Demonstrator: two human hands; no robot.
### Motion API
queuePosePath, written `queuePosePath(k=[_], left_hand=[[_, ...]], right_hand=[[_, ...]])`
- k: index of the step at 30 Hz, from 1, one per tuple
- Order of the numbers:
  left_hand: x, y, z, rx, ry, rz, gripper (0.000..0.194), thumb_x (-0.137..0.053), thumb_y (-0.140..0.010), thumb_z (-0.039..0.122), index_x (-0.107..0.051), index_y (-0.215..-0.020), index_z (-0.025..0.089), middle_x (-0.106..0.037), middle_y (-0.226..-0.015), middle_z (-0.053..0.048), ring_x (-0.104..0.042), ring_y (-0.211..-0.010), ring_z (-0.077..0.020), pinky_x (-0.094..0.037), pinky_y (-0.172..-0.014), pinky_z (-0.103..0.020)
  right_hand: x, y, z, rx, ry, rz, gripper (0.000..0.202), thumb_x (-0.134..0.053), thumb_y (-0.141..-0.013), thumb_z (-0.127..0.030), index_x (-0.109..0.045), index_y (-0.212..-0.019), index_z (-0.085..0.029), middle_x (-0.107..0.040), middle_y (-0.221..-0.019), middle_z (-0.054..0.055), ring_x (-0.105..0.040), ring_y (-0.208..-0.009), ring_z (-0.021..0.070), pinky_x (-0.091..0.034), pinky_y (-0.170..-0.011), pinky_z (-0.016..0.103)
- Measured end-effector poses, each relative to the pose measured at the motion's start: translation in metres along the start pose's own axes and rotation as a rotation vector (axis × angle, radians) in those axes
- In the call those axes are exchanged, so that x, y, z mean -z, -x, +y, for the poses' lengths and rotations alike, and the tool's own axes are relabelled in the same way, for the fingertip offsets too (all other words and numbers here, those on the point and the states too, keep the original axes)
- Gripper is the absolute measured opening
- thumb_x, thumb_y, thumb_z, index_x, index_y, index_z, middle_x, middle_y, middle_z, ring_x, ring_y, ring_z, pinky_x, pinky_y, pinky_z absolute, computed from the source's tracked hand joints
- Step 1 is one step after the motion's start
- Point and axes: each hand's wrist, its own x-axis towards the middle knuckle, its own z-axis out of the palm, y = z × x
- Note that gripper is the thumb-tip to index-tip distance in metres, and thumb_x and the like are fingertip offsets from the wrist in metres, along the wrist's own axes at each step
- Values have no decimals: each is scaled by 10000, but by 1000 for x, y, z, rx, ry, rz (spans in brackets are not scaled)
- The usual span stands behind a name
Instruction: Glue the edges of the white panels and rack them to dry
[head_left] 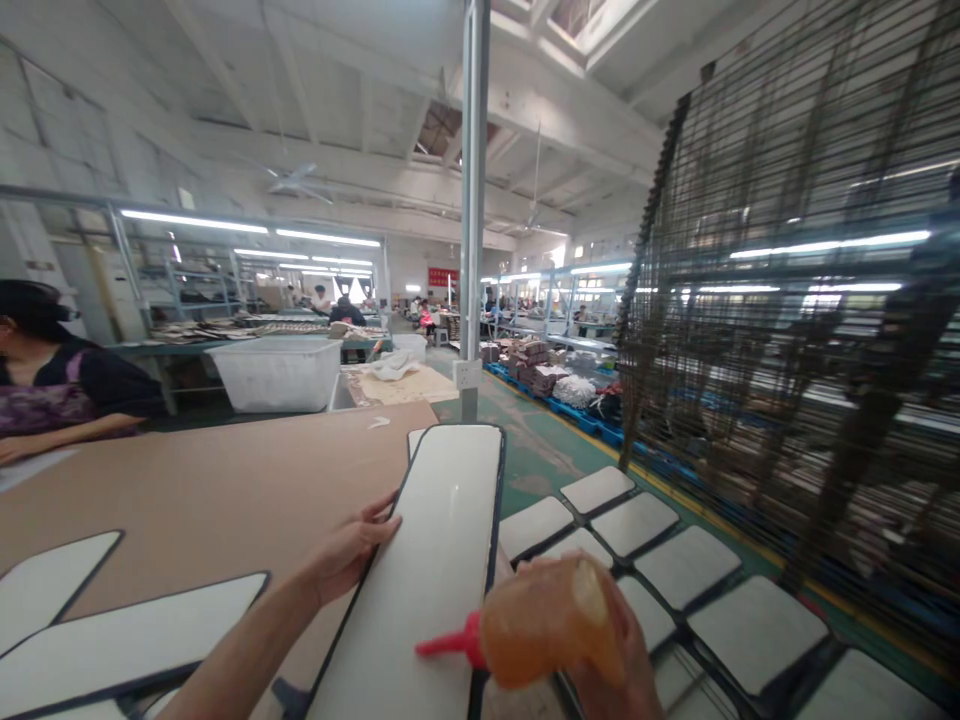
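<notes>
While the long white panel [431,540] with its dark rim is held over the near edge of the brown table [225,465], its left side is gripped by the person's left hand [349,555]. By the right hand [619,635], set apart from the left, a bottle of amber liquid [551,620] is clasped and tipped over the panel's near part. Its red nozzle [450,640] is pointed left across the white face; whether the surface is touched by the tip cannot be told. Just beyond the far left corner, part of another panel [414,440] can be seen. On the near left, dark-edged white panels [135,630] are laid out, while on the right, pale rectangular pieces [679,565] are set in rows. Farther right, a tall wire rack [750,300] is seen, blurred. At the far end of the table, a grey post [472,200] is fitted with a socket box [466,375]. Farther left, a translucent plastic bin [274,375] is placed, and at the left edge a co-worker in dark sleeves [75,390] is partly shown.
</notes>
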Motion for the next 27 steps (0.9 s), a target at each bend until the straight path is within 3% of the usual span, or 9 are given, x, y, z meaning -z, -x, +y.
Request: queuePosePath(k=[2, 5, 8, 13, 17, 22, 25, 27], left_hand=[[-2, 0, 1, -14, -11, 40, 786, -648, -680, 43, -286, -1374, 120, -715, -799, -87, -672, -667, -193, -546, -596, -269], [-12, 7, 0, -1, -31, 66, 814, -665, -663, 53, -287, -1379, 139, -715, -797, -82, -674, -671, -212, -550, -597, -297], [-28, 18, -5, 26, -41, 3, 850, -697, -628, 86, -305, -1378, 163, -714, -849, -83, -673, -684, -229, -551, -594, -317], [-51, 26, -16, -42, -32, -80, 873, -726, -592, 150, -335, -1369, 220, -708, -926, -64, -669, -668, -212, -538, -573, -288], [-52, 24, -23, -98, -72, -87, 823, -726, -590, 180, -392, -1340, 246, -711, -926, -40, -666, -673, -198, -522, -552, -251], [-44, 15, -21, -64, -76, -105, 830, -738, -576, 175, -402, -1332, 234, -714, -917, -42, -667, -682, -202, -523, -549, -246], [-38, 5, -17, -19, -46, -89, 857, -748, -566, 149, -386, -1340, 209, -717, -889, -61, -670, -650, -204, -535, -564, -269], [-33, -2, -14, -3, -35, -70, 851, -742, -572, 126, -384, -1341, 194, -718, -863, -65, -671, -633, -204, -540, -565, -276]], right_hand=[[4, 9, 2, -56, -30, -29, 513, -813, -476, -453, -650, -923, -262, -720, -850, 86, -662, -785, 334, -531, -705, 482], [8, 1, -7, -32, 2, -28, 484, -816, -509, -367, -644, -949, -264, -711, -914, 80, -654, -834, 318, -528, -733, 456], [11, -26, -21, 98, 47, 101, 515, -801, -547, -277, -611, -1025, -267, -683, -996, 50, -619, -943, 272, -493, -834, 407], [24, -56, -27, 135, 75, 253, 318, -752, -631, -286, -652, -922, -204, -692, -851, 27, -638, -776, 187, -526, -736, 307], [38, -59, -25, 153, 92, 321, 247, -744, -644, -272, -664, -853, -169, -693, -805, 36, -643, -725, 184, -538, -670, 299], [35, -57, -25, 295, 149, 394, 319, -748, -631, -267, -637, -926, -217, -676, -897, 6, -620, -849, 194, -504, -802, 336], [30, -37, -17, 344, 213, 297, 498, -786, -563, -236, -612, -1028, -256, -671, -1007, 30, -606, -956, 262, -494, -848, 394], [30, -15, -6, 371, 254, 32, 484, -732, -609, -362, -614, -1068, -263, -662, -1076, 78, -593, -1001, 340, -512, -814, 474]])
